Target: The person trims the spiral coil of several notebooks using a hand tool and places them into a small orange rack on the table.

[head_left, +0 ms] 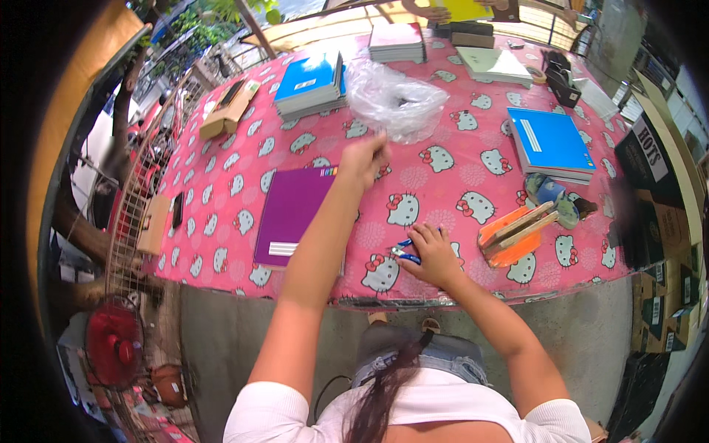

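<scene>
Holding blue-handled tool point(408, 258) in right grip point(433, 255), left grip point(362, 162) state unclear, near clear bag point(388, 96), contents indistinct

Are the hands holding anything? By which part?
I can't tell for sure. The right hand covers part of the blue tool, maybe gripping it there; the left hand is by the bag, its hold unclear.

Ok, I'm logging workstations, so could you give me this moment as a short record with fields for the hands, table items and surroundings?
Left hand: just short of the clear plastic bag; contact unclear
Right hand: at a blue-handled tool; grip unclear
Under left forearm: purple notebook
Blue notebooks: one stack far left, one at right
Table cover: pink, cat print
Right of table: cardboard boxes
Lower left: red fan
</scene>
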`<action>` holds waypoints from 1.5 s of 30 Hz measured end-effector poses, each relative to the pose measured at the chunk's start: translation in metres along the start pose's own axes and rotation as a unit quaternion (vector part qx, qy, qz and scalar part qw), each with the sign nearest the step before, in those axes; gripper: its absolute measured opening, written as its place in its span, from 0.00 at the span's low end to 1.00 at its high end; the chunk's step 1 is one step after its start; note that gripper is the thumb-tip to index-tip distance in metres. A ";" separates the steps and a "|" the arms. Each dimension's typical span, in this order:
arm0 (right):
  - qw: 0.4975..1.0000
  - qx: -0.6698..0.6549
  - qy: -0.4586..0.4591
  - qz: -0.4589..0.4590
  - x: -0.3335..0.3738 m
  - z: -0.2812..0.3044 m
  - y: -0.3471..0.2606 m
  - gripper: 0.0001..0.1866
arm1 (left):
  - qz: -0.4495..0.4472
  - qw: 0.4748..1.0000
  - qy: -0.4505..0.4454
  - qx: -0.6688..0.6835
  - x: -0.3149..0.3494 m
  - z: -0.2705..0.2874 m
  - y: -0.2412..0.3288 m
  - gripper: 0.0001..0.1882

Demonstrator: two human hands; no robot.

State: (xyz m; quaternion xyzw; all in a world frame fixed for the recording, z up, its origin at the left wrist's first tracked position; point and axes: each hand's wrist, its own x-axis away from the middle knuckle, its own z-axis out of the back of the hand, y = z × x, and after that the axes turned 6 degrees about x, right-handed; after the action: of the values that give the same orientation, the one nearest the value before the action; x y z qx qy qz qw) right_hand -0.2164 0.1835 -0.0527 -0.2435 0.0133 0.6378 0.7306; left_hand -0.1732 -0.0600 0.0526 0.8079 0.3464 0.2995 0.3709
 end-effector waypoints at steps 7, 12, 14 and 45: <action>0.999 -0.052 -0.006 0.001 -0.001 0.004 -0.002 0.37 | 0.040 0.965 0.123 -0.228 -0.096 -0.048 0.080 0.22; 0.998 -0.007 -0.060 0.034 -0.005 0.003 0.004 0.34 | -0.106 0.868 -0.043 -0.484 -0.006 0.040 0.056 0.40; 0.997 -0.003 -0.061 0.041 -0.006 0.003 0.000 0.29 | -0.125 0.768 -0.021 -0.628 0.045 0.076 0.039 0.44; 0.879 -0.271 -0.389 0.059 -0.100 -0.013 -0.057 0.20 | -0.183 0.564 -0.022 -0.805 0.122 0.132 -0.013 0.31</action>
State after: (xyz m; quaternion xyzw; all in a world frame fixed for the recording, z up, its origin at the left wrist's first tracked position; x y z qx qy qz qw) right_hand -0.1775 0.0824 -0.0114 -0.1633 -0.4308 0.7016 0.5436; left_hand -0.0090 -0.0105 -0.0025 0.1008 0.0943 0.3618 0.9220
